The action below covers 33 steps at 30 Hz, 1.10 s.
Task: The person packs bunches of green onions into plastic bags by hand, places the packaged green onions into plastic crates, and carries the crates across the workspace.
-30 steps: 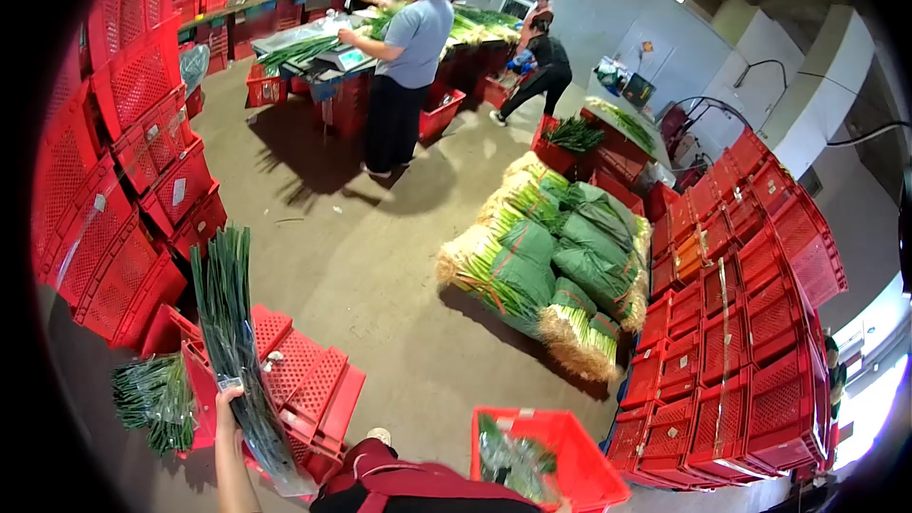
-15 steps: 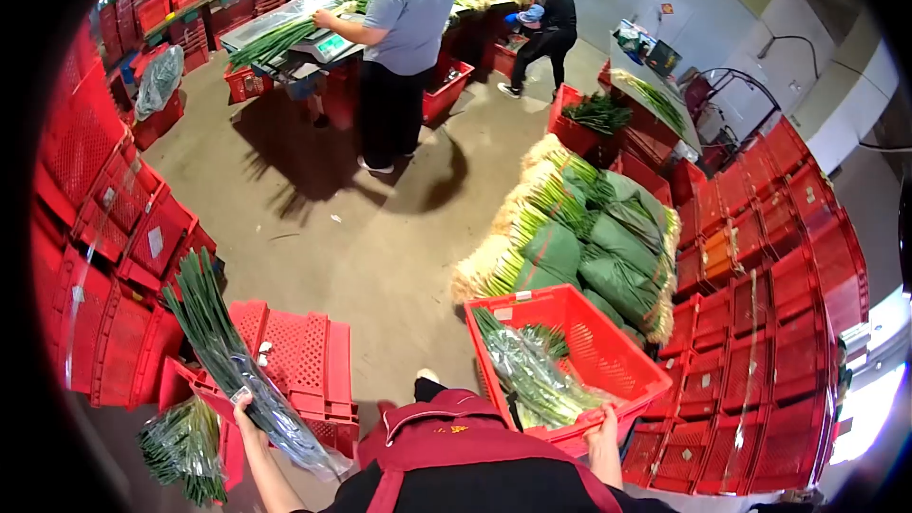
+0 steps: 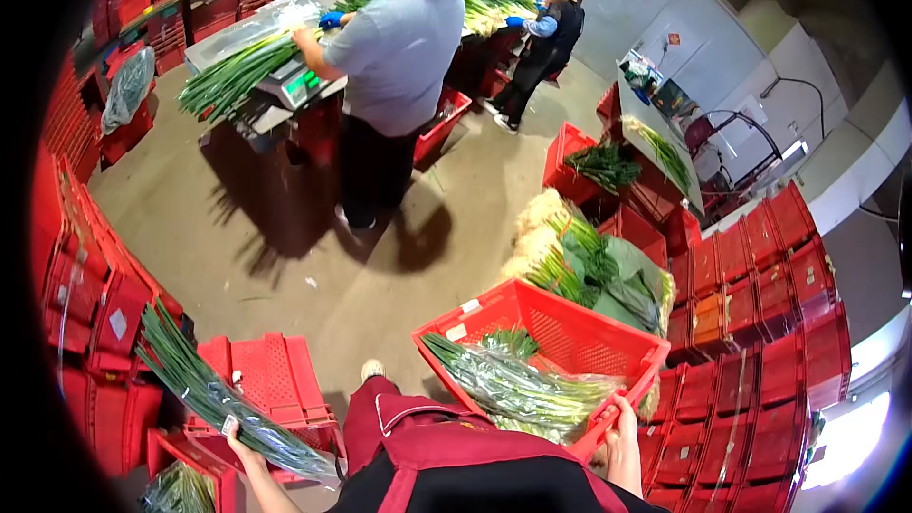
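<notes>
My left hand [image 3: 239, 439] is closed round a long plastic-sleeved bunch of dark green onions [image 3: 214, 389], which slants over red crates at the lower left. My right hand [image 3: 619, 426] grips the near right rim of a red crate [image 3: 589, 340], holding it at my right side. Inside this crate lie bagged green onions [image 3: 518, 385], with their pale ends near my right hand.
Stacked red crates [image 3: 261, 375] stand at the left and more [image 3: 731, 399] at the right. Onion bundles [image 3: 579, 256] lie beyond the held crate. A person in grey [image 3: 404, 47] works at a table with a scale [image 3: 290, 85]; another in black [image 3: 551, 38] stands behind.
My right hand has come into view, and the red crate has risen and swung inward. The onion bunch in my left hand has shifted left and down. The person in grey appears nearer.
</notes>
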### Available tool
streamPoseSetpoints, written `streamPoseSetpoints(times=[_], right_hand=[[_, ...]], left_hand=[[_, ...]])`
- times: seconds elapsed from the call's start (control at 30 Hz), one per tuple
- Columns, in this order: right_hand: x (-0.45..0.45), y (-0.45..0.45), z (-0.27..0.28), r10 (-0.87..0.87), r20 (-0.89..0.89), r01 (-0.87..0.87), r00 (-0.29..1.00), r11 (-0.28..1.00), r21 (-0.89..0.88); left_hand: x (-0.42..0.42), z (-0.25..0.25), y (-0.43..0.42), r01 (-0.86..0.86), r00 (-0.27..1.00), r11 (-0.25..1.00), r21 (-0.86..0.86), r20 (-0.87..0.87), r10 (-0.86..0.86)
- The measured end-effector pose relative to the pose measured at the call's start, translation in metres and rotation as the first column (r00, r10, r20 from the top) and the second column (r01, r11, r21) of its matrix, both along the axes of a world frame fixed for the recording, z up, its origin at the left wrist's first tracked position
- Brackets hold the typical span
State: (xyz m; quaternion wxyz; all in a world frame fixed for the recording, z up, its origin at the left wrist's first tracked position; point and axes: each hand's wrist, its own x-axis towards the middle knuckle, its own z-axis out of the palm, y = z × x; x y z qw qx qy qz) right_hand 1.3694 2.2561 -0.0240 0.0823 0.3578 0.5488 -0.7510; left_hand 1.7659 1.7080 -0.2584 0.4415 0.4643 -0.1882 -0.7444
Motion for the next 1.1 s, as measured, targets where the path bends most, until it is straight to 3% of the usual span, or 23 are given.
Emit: streamPoseSetpoints(times=[0.03, 0.1, 0.13, 0.17, 0.27, 0.37, 0.43, 0.63, 0.77, 1.1], right_hand=[[-0.021, -0.013, -0.004, 0.013, -0.054, -0.011, 0.998, 0.999, 0.042], [-0.057, -0.031, -0.002, -0.04, 0.012, 0.039, 0.999, 0.998, 0.043], [-0.076, -0.028, -0.012, -0.022, 0.004, 0.022, 1.0, 0.999, 0.025], [-0.088, -0.052, 0.008, -0.06, 0.04, 0.06, 0.997, 0.998, -0.016], [-0.133, -0.064, -0.006, -0.049, 0.02, 0.05, 0.999, 0.999, -0.017], [-0.201, -0.111, 0.001, 0.015, -0.032, -0.015, 0.999, 1.0, -0.001], [-0.258, -0.117, -0.025, 0.083, -0.088, -0.084, 0.993, 0.996, -0.006], [-0.396, -0.178, -0.007, 0.1, -0.009, -0.1, 0.995, 0.994, -0.041], [-0.47, -0.208, 0.001, 0.169, -0.06, -0.172, 0.984, 0.984, -0.041], [-0.684, -0.284, -0.024, 0.248, -0.031, -0.248, 0.968, 0.969, 0.02]], left_hand=[[-0.024, -0.001, -0.01, -0.012, 1.0, 1.0, -0.003, -0.02, 0.011], [-0.062, 0.013, -0.022, 0.014, 1.0, 0.997, 0.08, -0.001, -0.014], [-0.066, -0.008, -0.033, -0.006, 1.0, 0.996, 0.088, 0.004, 0.006], [-0.082, -0.002, -0.037, -0.007, 1.0, 0.994, 0.111, -0.014, 0.009], [-0.101, -0.008, -0.046, -0.03, 0.999, 0.991, 0.133, 0.014, 0.029], [-0.132, -0.012, -0.051, -0.054, 0.998, 0.986, 0.16, 0.029, 0.05], [-0.158, -0.017, -0.053, -0.089, 0.996, 0.985, 0.149, 0.027, 0.086], [-0.284, 0.017, -0.044, -0.131, 0.991, 0.976, 0.171, 0.052, 0.124], [-0.354, 0.026, -0.037, -0.156, 0.987, 0.968, 0.195, 0.065, 0.146], [-0.541, 0.017, -0.06, -0.213, 0.977, 0.946, 0.245, 0.047, 0.208]])
